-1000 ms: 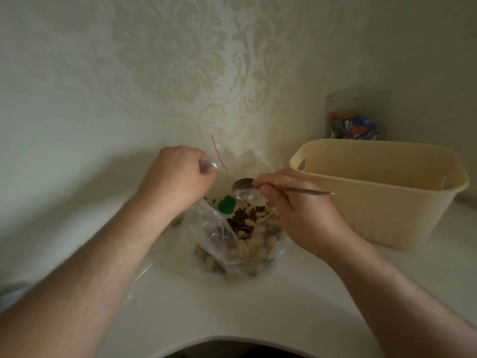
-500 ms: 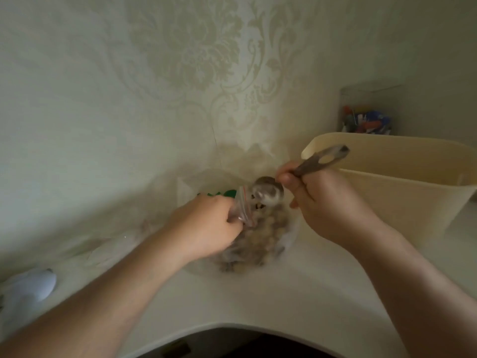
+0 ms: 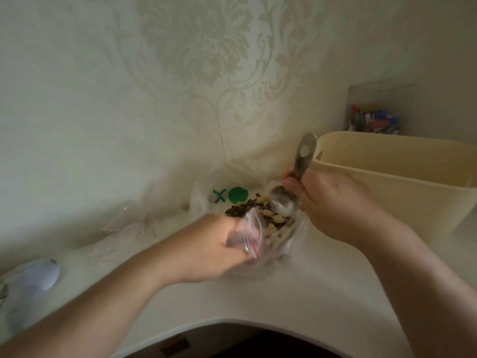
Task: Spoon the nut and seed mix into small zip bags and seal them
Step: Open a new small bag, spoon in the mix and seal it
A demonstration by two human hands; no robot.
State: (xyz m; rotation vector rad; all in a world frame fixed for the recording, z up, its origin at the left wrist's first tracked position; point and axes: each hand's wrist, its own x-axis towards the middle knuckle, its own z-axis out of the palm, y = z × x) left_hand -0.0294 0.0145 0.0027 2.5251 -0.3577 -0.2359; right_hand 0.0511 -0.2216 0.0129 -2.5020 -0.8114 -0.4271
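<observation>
At the centre of the frame, the left hand (image 3: 222,244) is gripping a small clear zip bag with a red stripe (image 3: 251,237), while the right hand (image 3: 333,202) is holding a metal spoon (image 3: 282,202) over the nut and seed mix (image 3: 260,211). Filling seems to be only starting; sealing is not yet done.

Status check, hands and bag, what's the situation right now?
Left hand grips small zip bag, held low beside the mix. Right hand grips spoon, bowl in the mix. Nothing in the way; tub sits right.
</observation>
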